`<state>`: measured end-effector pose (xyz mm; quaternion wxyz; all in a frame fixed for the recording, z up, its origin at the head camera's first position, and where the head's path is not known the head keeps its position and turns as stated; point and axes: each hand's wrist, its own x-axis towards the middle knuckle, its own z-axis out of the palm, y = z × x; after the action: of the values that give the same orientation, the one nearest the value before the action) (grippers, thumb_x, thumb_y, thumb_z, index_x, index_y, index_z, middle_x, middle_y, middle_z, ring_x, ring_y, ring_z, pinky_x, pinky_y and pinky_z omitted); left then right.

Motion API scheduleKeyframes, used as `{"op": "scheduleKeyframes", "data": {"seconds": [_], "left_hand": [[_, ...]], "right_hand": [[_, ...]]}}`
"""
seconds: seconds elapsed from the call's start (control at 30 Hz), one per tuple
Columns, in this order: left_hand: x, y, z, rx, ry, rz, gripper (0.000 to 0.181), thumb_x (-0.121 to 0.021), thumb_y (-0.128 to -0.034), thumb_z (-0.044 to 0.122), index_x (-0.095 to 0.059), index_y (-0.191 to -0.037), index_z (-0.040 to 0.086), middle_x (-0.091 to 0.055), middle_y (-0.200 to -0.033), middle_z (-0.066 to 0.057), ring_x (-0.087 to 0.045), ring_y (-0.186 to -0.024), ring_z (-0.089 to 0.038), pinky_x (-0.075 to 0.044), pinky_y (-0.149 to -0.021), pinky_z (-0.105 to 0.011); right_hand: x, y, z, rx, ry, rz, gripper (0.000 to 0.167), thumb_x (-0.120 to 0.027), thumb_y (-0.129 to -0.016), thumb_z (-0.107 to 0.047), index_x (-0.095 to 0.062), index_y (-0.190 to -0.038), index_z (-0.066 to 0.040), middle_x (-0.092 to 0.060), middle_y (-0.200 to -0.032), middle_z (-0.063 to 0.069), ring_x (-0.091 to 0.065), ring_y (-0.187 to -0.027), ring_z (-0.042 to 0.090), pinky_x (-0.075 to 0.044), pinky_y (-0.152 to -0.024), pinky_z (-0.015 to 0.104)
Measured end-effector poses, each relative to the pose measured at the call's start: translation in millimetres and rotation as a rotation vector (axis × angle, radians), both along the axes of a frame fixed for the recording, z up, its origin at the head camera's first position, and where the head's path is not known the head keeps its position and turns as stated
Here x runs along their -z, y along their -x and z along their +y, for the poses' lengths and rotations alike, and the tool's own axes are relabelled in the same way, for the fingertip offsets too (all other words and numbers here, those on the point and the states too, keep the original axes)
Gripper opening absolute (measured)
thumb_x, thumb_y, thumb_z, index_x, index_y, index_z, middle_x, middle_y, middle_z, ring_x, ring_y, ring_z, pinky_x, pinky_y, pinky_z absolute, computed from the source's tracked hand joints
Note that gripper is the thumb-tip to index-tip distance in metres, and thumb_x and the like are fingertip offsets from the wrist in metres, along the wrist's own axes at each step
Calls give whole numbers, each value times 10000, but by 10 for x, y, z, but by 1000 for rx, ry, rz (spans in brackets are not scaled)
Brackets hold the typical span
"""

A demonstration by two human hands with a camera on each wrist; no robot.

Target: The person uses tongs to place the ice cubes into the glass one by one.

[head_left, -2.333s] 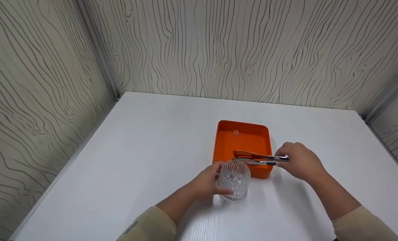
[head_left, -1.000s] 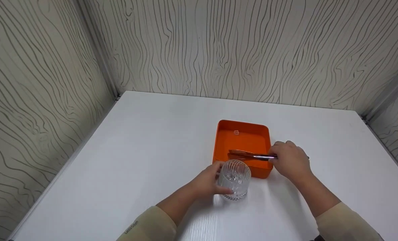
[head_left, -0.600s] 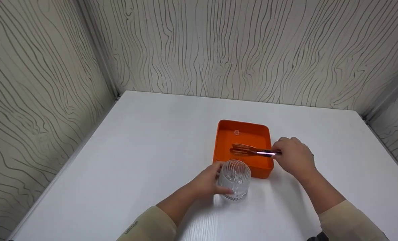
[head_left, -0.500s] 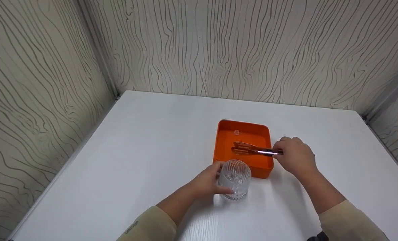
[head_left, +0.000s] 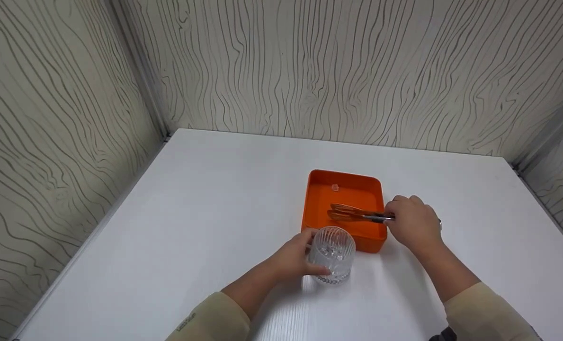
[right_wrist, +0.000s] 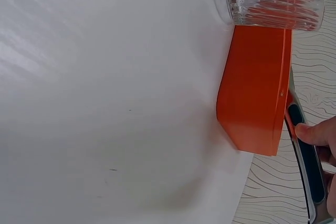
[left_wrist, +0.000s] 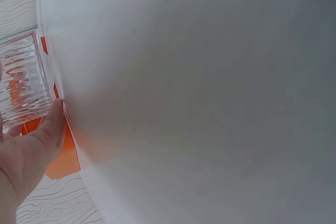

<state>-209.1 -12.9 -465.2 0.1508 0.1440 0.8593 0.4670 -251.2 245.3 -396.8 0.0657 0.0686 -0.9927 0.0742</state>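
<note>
My left hand (head_left: 293,255) grips a ribbed clear glass (head_left: 332,255) at the near side of an orange tray (head_left: 309,201). Some clear pieces show inside the glass. My right hand (head_left: 414,221) holds metal tongs (head_left: 373,217) by their dark-inlaid handles, with the slotted tips over the inside of the tray. In the right wrist view the thumb presses on a handle of the tongs (right_wrist: 305,156), beside the tray's outer wall (right_wrist: 252,87). Near the tray's far wall lies a small clear piece (head_left: 335,187). Whether the tips hold anything is too small to tell.
The white table (head_left: 215,199) extends around the tray on all sides. Wood-grain panels (head_left: 281,71) stand at the back and the left, with another at the right edge.
My right hand has moved left since the earliest frame, and the tongs' tips have gone from beside the glass to farther over the tray. The left hand and glass stay put.
</note>
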Motion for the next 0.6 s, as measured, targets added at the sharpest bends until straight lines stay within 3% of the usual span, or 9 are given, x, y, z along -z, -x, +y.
{"op": "scheduleKeyframes", "data": {"seconds": [0.6], "left_hand": [[-7,1,-13,13,-33,5,721,-829,-630,334,-417,-1220,288,-516,-1143,130,-502,-1083,-129,-430,-950,-376]], "right_hand": [[-2,6,24,27,27,-48,72,-679,-797,-121,-707,-857,-93,-580,-790,51,-461,-740,260,-451,-563,380]]}}
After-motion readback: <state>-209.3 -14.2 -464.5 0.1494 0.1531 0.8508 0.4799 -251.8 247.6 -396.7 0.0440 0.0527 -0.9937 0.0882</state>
